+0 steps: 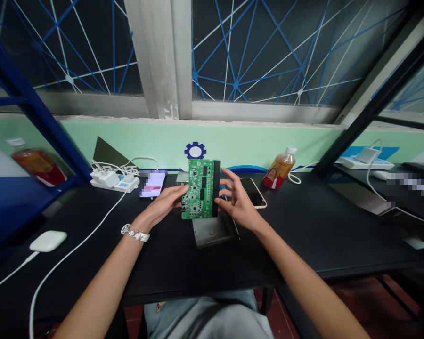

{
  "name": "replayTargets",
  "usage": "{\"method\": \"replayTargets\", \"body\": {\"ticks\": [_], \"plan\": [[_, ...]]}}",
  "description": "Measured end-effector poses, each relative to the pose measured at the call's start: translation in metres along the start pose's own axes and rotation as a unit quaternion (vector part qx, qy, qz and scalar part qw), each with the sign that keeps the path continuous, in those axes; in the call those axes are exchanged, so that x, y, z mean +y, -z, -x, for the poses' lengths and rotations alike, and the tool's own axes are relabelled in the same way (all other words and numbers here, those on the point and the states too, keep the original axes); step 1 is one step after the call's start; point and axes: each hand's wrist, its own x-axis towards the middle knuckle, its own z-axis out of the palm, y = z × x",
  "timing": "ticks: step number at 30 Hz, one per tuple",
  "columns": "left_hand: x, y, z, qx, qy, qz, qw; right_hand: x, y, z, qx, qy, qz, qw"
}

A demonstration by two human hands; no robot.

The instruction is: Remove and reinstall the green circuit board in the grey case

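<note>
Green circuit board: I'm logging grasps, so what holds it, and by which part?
Both hands hold the green circuit board upright above the table: the left hand on its left edge, the right hand on the black connector strip along its right edge.

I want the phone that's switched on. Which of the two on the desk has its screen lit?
The phone left of the green circuit board, beside the power strip; the other phone is dark.

Black table bears power strip, phones, bottle, metal case.
</note>
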Motion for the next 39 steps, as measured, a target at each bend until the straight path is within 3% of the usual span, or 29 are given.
{"method": "replayTargets", "body": {"ticks": [5, 8, 13, 17, 22, 25, 28, 31, 36, 39], "plan": [[0.005, 0.001, 0.006, -0.123, 0.092, 0.071, 0.986, 0.001, 0.0, 0.001, 0.023, 0.037, 0.065, 0.997], [0.005, 0.005, 0.008, -0.177, 0.111, 0.091, 0.974, 0.003, 0.0, 0.001, 0.021, 0.053, 0.058, 0.997], [0.005, 0.01, 0.014, -0.22, 0.088, 0.067, 0.969, 0.007, -0.001, 0.0, 0.049, 0.062, 0.041, 0.996], [0.004, 0.005, 0.015, -0.224, 0.065, 0.027, 0.972, 0.007, -0.005, -0.001, 0.067, 0.086, 0.09, 0.99], [-0.008, -0.002, 0.009, -0.21, 0.017, -0.002, 0.978, 0.004, -0.009, 0.0, 0.072, 0.165, 0.242, 0.953], [-0.017, -0.006, 0.005, -0.173, -0.053, -0.052, 0.982, 0.001, -0.008, 0.002, 0.028, 0.174, 0.27, 0.946], [-0.02, -0.011, 0.002, -0.111, -0.14, -0.12, 0.977, -0.003, -0.008, 0.005, -0.034, 0.158, 0.222, 0.962], [-0.018, -0.015, 0.001, -0.061, -0.201, -0.189, 0.959, -0.008, -0.012, 0.007, -0.05, 0.103, 0.148, 0.982], [-0.013, -0.014, 0.0, -0.003, -0.271, -0.287, 0.919, -0.009, -0.019, 0.005, 0.002, 0.003, -0.028, 1.0], [-0.011, -0.011, -0.001, 0.025, -0.294, -0.341, 0.893, -0.004, -0.016, 0.001, 0.026, -0.063, -0.065, 0.996]]}}
